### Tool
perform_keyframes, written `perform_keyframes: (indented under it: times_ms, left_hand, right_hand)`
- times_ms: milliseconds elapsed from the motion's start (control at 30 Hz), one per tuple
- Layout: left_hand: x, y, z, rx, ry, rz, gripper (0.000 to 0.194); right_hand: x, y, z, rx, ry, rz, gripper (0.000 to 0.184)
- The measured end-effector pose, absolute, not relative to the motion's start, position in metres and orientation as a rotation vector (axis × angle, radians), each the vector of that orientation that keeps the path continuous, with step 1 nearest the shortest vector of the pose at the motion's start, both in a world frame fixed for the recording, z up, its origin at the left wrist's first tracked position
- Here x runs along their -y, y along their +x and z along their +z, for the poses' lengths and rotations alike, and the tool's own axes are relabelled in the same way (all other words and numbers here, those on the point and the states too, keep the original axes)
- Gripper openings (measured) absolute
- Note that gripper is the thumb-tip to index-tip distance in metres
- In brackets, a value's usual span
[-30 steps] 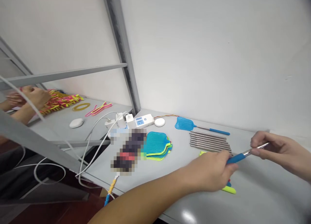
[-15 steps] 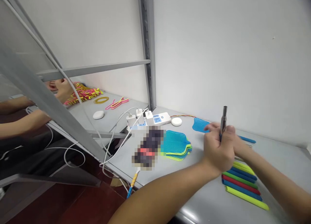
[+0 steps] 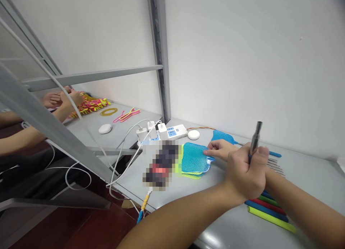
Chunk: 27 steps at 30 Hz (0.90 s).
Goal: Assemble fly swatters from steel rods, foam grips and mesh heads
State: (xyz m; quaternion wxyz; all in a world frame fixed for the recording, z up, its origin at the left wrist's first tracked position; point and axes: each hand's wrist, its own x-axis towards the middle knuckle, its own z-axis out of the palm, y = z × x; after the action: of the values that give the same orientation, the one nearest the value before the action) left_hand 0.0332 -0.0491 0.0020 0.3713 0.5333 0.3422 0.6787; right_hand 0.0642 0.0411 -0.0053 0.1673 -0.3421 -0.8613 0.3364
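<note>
Since it's all thin plastic mesh, the blue mesh head (image 3: 195, 158) should be v. light, bendy & a bit slick (prob. hard to break, save maybe at the neck (image 3: 210, 160)). Best hold, I'd say: thumb & finger on the neck or the rim beside it, b/c the middle would flop. It tops a small pile on the near side of the power strip (image 3: 179, 131), a little to the strip's right.

The right hand (image 3: 222, 150) is half closed, fingertips over the mesh's edge; can't tell from here if it's a firm pinch. The left hand (image 3: 245, 173), well to the strip's right, is in a tight fist round a metal rod (image 3: 255, 139), approx. upright, w/ a bit of blue showing. That rod looks stiff, smooth & heavier than the mesh; low on the shaft is the spot to grip.

Farther out: a white disc (image 3: 193, 135) just right of the strip, then a blue swatter (image 3: 222, 136), & coloured tubes (image 3: 269, 218) on the strip's near right, well apart.
</note>
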Motion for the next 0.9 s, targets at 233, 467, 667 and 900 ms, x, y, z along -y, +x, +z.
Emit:
perform_keyframes:
  times_ms: [233, 467, 667, 900]
  left_hand:
    - [0.061, 0.05, -0.011, -0.781, 1.612, 1.612, 0.037]
    - [0.056, 0.059, -0.033, -0.845, 1.682, 1.349, 0.028]
    - [0.051, 0.064, -0.03, -1.015, 1.563, 1.251, 0.026]
    - [0.059, 0.074, -0.027, -0.93, 1.219, 0.774, 0.038]
  right_hand:
    - [-0.041, 0.121, 0.007, 1.895, -1.085, 1.75, 0.042]
    - [-0.011, 0.212, 0.003, 1.441, -1.052, 1.654, 0.027]
    - [0.0, 0.248, -0.008, 1.001, -0.816, 1.563, 0.018]
    - [0.003, 0.247, -0.021, 0.711, -0.693, 1.744, 0.019]
